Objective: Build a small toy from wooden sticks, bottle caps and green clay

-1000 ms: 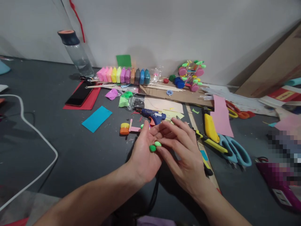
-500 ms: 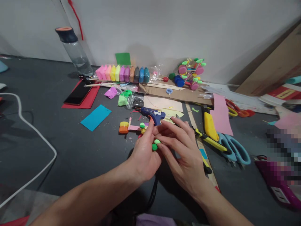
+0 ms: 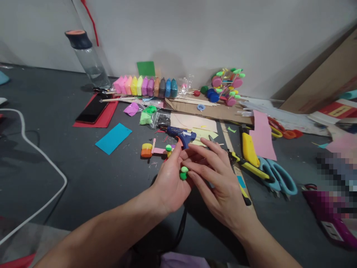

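Two small clay balls, one light green (image 3: 184, 169) and one dark green (image 3: 183, 176), touch each other in the cupped palm of my left hand (image 3: 170, 182). My right hand (image 3: 220, 182) bends over them, its thumb and a fingertip closed at the light green ball; the exact contact is partly hidden. Just beyond my left hand lies a small pink model piece (image 3: 159, 151) with a yellow-and-orange clay wheel (image 3: 147, 150). Behind my fingers rests a blue hot glue gun (image 3: 181, 134), its orange trigger partly covered.
Right of my hands lie a yellow utility knife (image 3: 249, 149), blue-handled scissors (image 3: 276, 176) and pink paper (image 3: 263, 136). Clay packs (image 3: 147, 87) and a colourful clay model (image 3: 227, 87) stand along the wall. At left are a blue card (image 3: 113, 138), phone (image 3: 92, 109), water bottle (image 3: 93, 63) and white cable (image 3: 41, 152).
The light green ball has shifted slightly left and sits above the dark green one, which is a little lower. My right fingers have moved slightly left with it.
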A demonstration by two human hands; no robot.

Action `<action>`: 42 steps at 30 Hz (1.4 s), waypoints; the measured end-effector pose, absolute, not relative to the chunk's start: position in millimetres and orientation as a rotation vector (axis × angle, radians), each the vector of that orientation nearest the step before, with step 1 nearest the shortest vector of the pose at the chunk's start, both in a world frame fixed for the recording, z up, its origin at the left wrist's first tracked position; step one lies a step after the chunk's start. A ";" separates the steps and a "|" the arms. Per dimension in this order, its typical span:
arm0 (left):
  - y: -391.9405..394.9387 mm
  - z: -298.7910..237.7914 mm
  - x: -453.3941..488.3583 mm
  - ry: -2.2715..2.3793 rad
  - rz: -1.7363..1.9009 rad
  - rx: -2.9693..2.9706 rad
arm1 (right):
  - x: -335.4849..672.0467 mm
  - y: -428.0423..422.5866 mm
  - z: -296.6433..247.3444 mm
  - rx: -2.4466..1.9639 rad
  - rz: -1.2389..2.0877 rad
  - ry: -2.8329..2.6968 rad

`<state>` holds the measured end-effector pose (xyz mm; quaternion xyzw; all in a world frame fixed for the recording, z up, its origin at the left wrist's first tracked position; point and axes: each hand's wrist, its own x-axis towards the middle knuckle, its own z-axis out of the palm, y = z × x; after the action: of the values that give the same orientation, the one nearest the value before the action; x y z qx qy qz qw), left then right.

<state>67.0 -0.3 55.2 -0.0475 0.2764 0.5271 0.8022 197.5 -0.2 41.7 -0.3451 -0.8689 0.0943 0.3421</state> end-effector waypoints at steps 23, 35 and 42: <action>-9.7 52.9 67.7 0.771 1.226 0.348 | 213.1 9.0 49.8 -0.857 -0.049 -2.309; -12.5 50.7 66.6 0.749 1.194 0.426 | 221.2 7.9 57.1 -0.931 0.135 -2.096; -14.5 46.9 67.7 0.765 1.316 0.589 | 217.5 3.9 55.2 -1.003 0.380 -1.858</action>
<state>67.7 -14.5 46.9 0.2629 0.3416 0.5873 0.6850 217.5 3.9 55.2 -0.4108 -0.7608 0.1555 0.4777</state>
